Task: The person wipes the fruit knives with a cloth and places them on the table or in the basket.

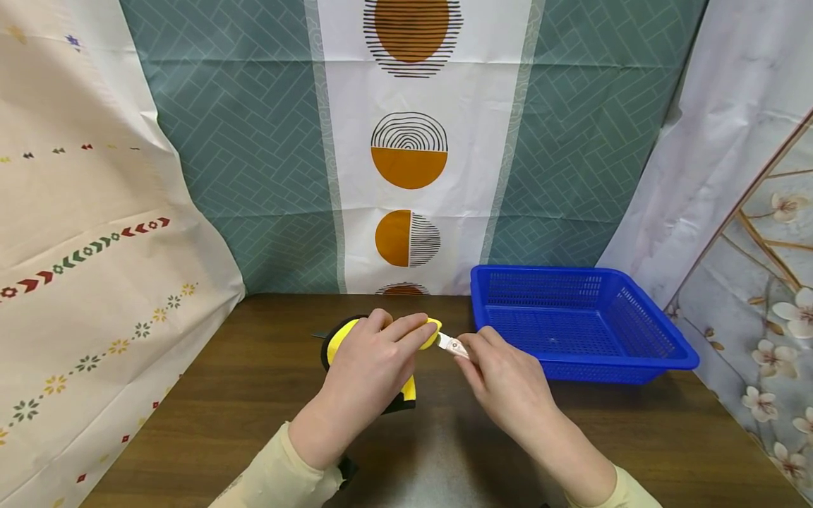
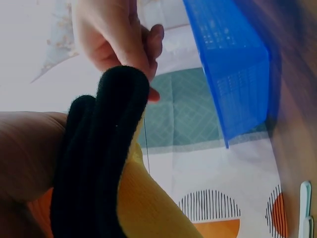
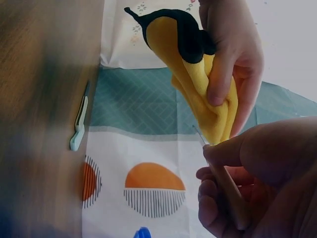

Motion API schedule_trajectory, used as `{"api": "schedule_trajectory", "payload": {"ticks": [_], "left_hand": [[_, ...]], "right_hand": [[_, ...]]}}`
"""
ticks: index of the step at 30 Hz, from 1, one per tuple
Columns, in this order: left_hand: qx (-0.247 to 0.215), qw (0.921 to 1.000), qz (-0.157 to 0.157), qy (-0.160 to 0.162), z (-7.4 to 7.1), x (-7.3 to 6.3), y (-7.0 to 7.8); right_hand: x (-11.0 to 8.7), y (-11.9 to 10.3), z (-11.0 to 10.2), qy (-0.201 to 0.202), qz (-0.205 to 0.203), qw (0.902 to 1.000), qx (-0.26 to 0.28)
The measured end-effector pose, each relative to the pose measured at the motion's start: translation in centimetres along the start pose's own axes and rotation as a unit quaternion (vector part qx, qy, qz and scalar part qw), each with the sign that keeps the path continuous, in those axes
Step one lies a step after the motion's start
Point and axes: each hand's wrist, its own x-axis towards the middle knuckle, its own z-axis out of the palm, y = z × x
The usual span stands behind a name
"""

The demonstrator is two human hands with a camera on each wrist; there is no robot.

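My left hand (image 1: 375,363) grips a bunched yellow cloth piece (image 1: 339,342) with thick black edging, held up over the table. In the right wrist view, its thumb lies along the folds of the cloth (image 3: 193,74). My right hand (image 1: 508,377) pinches a small knife (image 1: 454,346) with a pale pinkish handle. The blade points left, its end right at the gathered yellow cloth. Seen from the right wrist, the knife (image 3: 228,191) shows its handle under the thumb and a thin metal tip close beside the fabric.
A blue perforated plastic basket (image 1: 578,363) stands on the brown wooden table (image 1: 209,395) at the right. A slim pale green tool with a dark tip (image 3: 79,121) lies on the table behind the cloth. Patterned curtains (image 1: 267,141) hang along the back and both sides.
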Motion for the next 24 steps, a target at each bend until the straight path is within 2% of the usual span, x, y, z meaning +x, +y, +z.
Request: {"api": "schedule_trajectory", "payload": {"ticks": [10,24], "left_hand": [[-0.013,0.9998,0.01,-0.009,0.4,-0.1,1.2],[-0.005,0.9999,0.005,-0.016,0.6,-0.1,1.0]], "right_hand": [[0.0,-0.1,0.0,-0.007,0.004,0.9999,0.007],[-0.1,-0.2,0.0,-0.004,0.004,0.9999,0.01]]}}
